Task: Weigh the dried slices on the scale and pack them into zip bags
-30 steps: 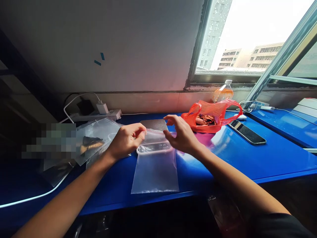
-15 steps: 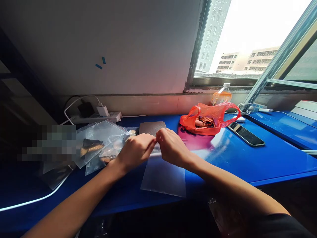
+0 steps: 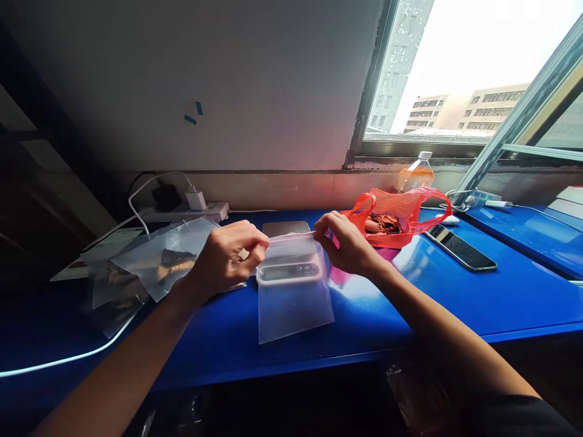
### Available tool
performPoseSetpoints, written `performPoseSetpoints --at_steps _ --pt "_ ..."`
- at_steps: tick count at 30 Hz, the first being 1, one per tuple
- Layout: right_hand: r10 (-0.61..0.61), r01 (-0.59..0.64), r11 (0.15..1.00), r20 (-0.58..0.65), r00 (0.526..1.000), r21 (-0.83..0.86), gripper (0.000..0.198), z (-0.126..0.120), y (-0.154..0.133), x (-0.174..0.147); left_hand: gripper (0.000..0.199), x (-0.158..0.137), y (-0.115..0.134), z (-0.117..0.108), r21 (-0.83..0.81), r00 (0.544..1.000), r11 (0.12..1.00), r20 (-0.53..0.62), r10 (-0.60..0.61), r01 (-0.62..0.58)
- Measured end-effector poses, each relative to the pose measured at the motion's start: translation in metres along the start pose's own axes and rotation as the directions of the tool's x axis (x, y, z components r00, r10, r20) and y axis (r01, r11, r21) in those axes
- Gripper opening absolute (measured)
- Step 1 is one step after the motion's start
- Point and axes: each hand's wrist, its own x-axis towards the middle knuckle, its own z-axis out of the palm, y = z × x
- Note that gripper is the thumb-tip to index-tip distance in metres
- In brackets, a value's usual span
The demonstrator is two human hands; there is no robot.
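A clear zip-lock bag hangs flat between my hands, its pinkish zip edge at the top. My left hand pinches the top left corner of it. At the top right corner, the fingers of my right hand are closed on the same edge. Through the plastic shows a kitchen scale, with its grey plate behind the bag's top and its display panel lower down. Nothing can be made out inside the bag.
Zip-lock bags with brown dried pieces lie at the left, near a power strip and white cable. To the right stand a red plastic bag with brown contents and an orange drink bottle. A phone lies beyond.
My hands have moved apart from each other, stretching the bag's top edge between them. The scale's display now shows through the plastic. The view has shifted slightly left.
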Motion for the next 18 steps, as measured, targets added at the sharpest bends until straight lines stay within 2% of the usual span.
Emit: performPoseSetpoints --at_steps 3,6,8,10,12,15,17,18 --pt "0.094 -0.098 0.993 -0.074 0.993 -0.066 0.013 -0.015 0.024 0.001 0.019 -0.001 -0.008 -0.012 -0.023 0.998 0.999 -0.05 -0.032 0.031" --pt "0.218 -0.24 0.966 -0.201 0.955 -0.092 0.008 -0.028 0.032 0.003 0.019 -0.003 -0.016 -0.022 -0.097 0.978 0.985 -0.137 -0.155 0.143" --pt "0.229 -0.23 0.973 -0.203 0.952 0.02 0.015 -0.032 0.018 0.005 0.019 -0.003 -0.016 -0.022 -0.169 0.965 0.963 -0.121 -0.233 0.212" --pt "0.194 -0.172 0.963 -0.094 0.976 0.206 0.029 -0.031 -0.006 0.006 0.019 -0.003 -0.012 -0.017 -0.234 0.953 0.931 -0.054 -0.299 0.279" --pt "0.162 -0.161 0.932 0.023 0.986 0.324 0.033 -0.028 -0.032 0.006 0.021 -0.002 -0.005 -0.009 -0.296 0.926 0.886 -0.013 -0.378 0.357" --pt "0.178 -0.191 0.918 0.069 0.982 0.349 0.034 -0.025 -0.056 0.003 0.022 0.0 0.005 0.002 -0.358 0.882 0.83 -0.036 -0.471 0.428" --pt "0.22 -0.218 0.933 0.027 0.975 0.287 0.033 -0.025 -0.061 -0.001 0.021 0.003 0.01 0.006 -0.378 0.867 0.808 -0.03 -0.498 0.452" --pt "0.243 -0.234 0.94 -0.005 0.97 0.25 0.03 -0.026 -0.06 -0.005 0.022 0.004 0.011 0.008 -0.391 0.865 0.793 0.015 -0.502 0.467"
